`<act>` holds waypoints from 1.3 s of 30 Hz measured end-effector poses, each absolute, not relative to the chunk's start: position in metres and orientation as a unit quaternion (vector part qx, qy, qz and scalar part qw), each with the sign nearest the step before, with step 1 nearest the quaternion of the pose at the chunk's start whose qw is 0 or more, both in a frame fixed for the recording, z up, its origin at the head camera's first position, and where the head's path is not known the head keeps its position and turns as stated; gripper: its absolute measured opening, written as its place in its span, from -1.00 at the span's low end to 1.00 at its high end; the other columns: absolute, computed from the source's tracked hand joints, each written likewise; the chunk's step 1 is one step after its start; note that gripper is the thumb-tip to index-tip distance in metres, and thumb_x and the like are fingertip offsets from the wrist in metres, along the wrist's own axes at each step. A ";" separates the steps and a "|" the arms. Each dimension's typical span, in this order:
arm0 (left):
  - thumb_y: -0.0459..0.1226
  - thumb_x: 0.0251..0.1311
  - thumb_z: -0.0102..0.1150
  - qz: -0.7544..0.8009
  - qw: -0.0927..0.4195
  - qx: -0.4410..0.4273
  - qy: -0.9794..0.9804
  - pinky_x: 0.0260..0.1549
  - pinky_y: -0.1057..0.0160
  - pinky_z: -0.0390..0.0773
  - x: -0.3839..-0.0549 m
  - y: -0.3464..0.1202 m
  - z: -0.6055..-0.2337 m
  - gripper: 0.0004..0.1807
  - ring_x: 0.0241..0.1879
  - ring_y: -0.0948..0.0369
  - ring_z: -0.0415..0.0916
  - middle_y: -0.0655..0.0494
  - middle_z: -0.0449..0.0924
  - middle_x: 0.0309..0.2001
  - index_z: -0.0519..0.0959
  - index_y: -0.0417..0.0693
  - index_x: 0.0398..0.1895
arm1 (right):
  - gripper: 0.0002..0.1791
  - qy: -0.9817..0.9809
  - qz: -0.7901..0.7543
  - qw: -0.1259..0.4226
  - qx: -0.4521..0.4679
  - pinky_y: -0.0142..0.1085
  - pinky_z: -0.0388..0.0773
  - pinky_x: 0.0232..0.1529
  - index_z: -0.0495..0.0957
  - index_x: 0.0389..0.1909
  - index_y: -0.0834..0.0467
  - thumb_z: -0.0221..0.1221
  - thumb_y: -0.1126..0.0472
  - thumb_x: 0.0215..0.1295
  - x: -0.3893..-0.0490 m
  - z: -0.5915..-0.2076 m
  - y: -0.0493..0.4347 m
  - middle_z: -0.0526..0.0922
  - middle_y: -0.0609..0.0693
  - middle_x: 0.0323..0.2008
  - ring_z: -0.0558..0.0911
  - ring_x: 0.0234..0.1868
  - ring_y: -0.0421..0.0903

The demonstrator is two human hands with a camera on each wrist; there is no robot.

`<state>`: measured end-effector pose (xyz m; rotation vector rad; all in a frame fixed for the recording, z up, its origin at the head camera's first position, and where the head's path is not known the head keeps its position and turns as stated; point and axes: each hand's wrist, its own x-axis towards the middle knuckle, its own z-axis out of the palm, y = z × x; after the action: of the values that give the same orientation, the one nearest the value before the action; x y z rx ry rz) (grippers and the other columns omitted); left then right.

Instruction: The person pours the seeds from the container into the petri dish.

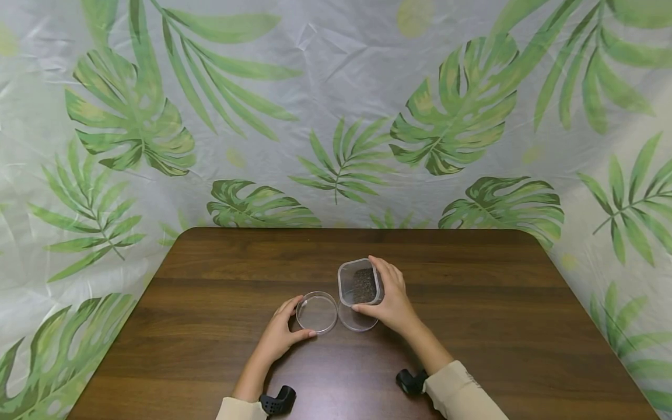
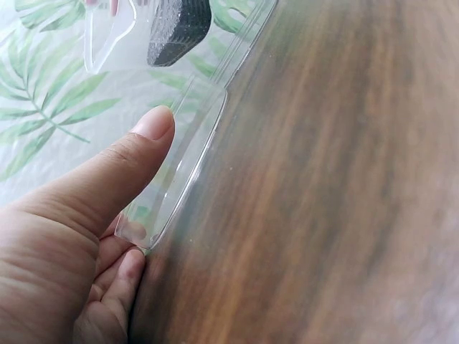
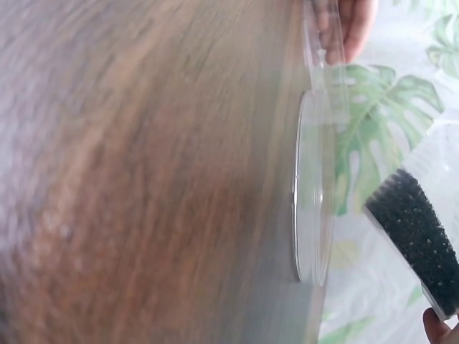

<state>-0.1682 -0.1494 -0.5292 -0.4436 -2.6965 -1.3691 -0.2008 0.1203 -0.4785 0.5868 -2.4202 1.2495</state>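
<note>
Between the thumb and fingers of my left hand point(image 1: 279, 333) is a clear round petri dish point(image 1: 317, 313), held by its sides on the table. The left wrist view shows the thumb along the near side of this petri dish point(image 2: 188, 154). My right hand point(image 1: 395, 303) grips a clear square plastic tub point(image 1: 347, 279) partly filled with dark, soil-like grains point(image 1: 364, 286). That tub is raised and tilted, its opening facing left. Under it lies a second clear dish part point(image 1: 359, 321), flat on the table beside the first and partly covered by the tub and hand.
The dark wooden table point(image 1: 488, 303) has rounded far corners. Behind it hangs a pale sheet point(image 1: 346, 76) printed with green leaves. Black wrist cameras point(image 1: 279, 401) sit on both wrists, by the cream sleeves point(image 1: 462, 391).
</note>
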 end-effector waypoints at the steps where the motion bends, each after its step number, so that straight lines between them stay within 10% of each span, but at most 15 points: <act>1: -0.01 -0.27 0.40 -0.447 0.042 -0.145 -0.882 0.00 -0.02 0.30 -0.168 -0.149 -0.529 -0.06 0.01 0.00 0.39 -0.09 0.30 0.16 0.26 -0.20 0.24 | 0.16 -0.856 0.438 0.179 0.210 0.08 0.01 0.13 0.15 0.30 -0.02 0.53 0.02 -0.48 -0.201 -0.479 0.120 0.22 -0.01 0.23 0.08 0.23 0.04; 39: -0.01 -0.24 0.40 -0.452 0.042 -0.147 -0.879 -0.02 -0.04 0.31 -0.167 -0.149 -0.527 -0.07 0.00 0.00 0.38 -0.11 0.30 0.16 0.26 -0.22 0.23 | 0.13 -0.876 0.336 0.196 0.286 0.04 0.07 0.10 0.18 0.29 0.02 0.51 -0.01 -0.45 -0.200 -0.483 0.091 0.25 0.03 0.21 0.13 0.21 0.06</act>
<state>-0.1675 -0.1487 -0.5267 -0.4498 -2.6894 -1.3824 -0.2002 0.0911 -0.4827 0.8002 -2.4541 0.9412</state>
